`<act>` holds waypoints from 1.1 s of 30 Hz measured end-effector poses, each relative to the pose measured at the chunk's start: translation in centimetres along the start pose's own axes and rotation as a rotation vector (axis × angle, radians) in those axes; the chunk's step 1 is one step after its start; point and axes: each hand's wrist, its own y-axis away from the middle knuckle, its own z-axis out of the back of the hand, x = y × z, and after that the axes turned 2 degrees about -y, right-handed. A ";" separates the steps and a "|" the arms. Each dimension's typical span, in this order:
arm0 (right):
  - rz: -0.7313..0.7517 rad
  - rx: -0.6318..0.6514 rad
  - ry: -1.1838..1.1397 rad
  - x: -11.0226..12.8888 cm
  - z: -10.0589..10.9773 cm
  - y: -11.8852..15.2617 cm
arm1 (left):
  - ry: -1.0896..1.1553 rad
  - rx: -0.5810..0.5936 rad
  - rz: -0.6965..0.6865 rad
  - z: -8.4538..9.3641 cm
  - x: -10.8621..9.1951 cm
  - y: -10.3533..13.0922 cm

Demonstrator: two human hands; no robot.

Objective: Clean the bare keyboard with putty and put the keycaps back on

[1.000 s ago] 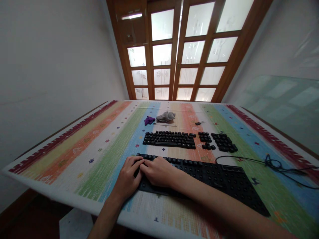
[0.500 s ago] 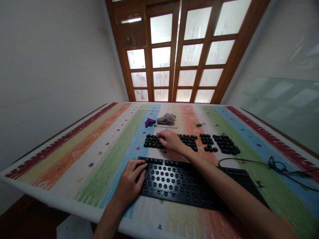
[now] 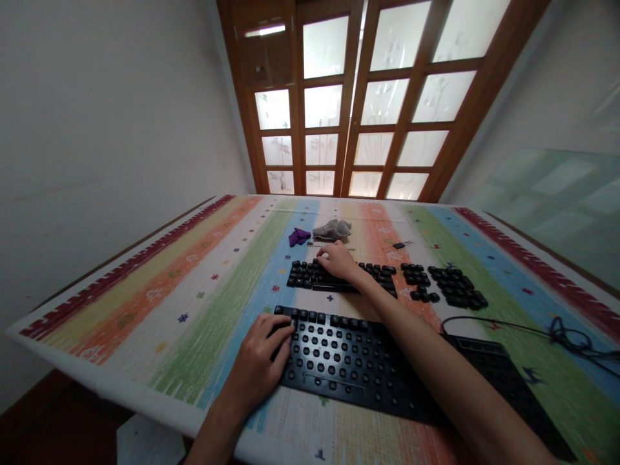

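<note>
A black keyboard base with most keycaps removed lies near the table's front edge. My left hand rests on its left end, fingers spread on the frame. Beyond it, loose black keycaps are laid out in keyboard order on the striped cloth. My right hand reaches over the base and pinches at a keycap in the upper rows of that layout. Whether a cap is held is hidden by the fingers.
Separate clusters of keycaps lie to the right. A purple cloth, a grey rag, a thin tool and a small black piece sit farther back. The keyboard cable trails right. Wooden doors stand behind.
My right hand left the keyboard base beside my left hand and reached forward to the laid-out keycaps, moving slightly farther back. My left hand stayed on the base's left end.
</note>
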 end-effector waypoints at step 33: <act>0.056 -0.076 -0.388 1.5 1.2 1.2 | -0.013 -0.001 -0.049 -0.1 0.3 0.0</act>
